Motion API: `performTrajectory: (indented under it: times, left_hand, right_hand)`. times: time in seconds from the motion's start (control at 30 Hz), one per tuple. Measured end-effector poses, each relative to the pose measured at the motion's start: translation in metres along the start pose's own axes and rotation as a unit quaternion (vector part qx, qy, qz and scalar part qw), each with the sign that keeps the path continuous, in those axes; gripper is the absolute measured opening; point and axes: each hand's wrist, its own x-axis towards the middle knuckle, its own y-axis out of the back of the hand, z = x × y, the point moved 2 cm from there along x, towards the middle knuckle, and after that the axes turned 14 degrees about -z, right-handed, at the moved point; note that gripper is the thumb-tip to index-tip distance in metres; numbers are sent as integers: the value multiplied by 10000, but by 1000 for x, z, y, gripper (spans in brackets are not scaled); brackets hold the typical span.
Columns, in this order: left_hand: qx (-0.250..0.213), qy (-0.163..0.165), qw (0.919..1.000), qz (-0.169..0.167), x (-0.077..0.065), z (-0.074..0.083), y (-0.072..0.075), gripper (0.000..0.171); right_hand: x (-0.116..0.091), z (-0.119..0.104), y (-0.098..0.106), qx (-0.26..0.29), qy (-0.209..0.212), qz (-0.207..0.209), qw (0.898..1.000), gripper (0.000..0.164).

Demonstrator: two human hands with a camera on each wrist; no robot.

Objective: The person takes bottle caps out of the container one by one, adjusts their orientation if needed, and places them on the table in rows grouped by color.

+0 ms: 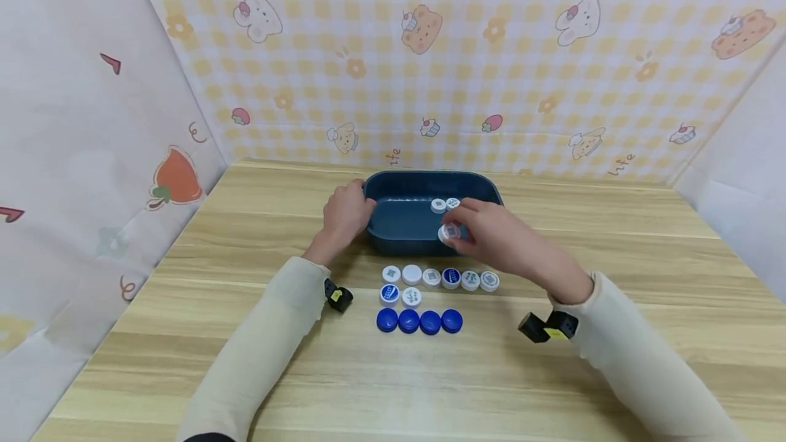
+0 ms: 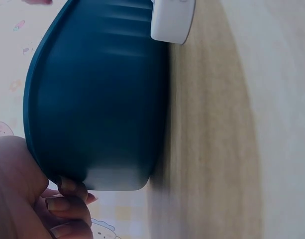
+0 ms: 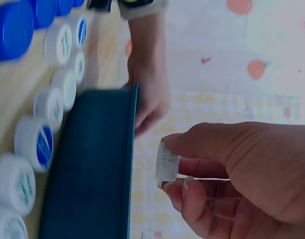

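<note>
A dark teal plastic basin [image 1: 399,246] stands on the wooden table, with two white bottle caps [image 1: 438,206] visible inside it. My left hand [image 1: 347,211] grips the basin's left rim; in the left wrist view the fingers [image 2: 67,205] curl over that edge. Over the basin's front right rim, my right hand [image 1: 499,234] pinches a white bottle cap [image 3: 166,162] between thumb and fingertips. Printed marks show on this cap's side. In front of the basin lie a row of white caps [image 1: 412,274], a shorter second row [image 1: 411,297] and a row of blue caps [image 1: 409,320].
The wooden table [image 1: 295,374] runs up to a yellow checked cloth backdrop [image 1: 381,87]. White patterned sheeting [image 1: 74,121] hangs on the left side. Black wrist cameras [image 1: 340,297] are strapped over both sleeves.
</note>
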Motion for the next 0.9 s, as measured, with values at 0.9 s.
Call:
performTrajectory:
  times: [0.9]
  left_hand:
    - [-85,82,9999,-41,2,0,-2,42]
  right_hand:
    - [-9,-20,-55,-32,1039,-1414,9845,30]
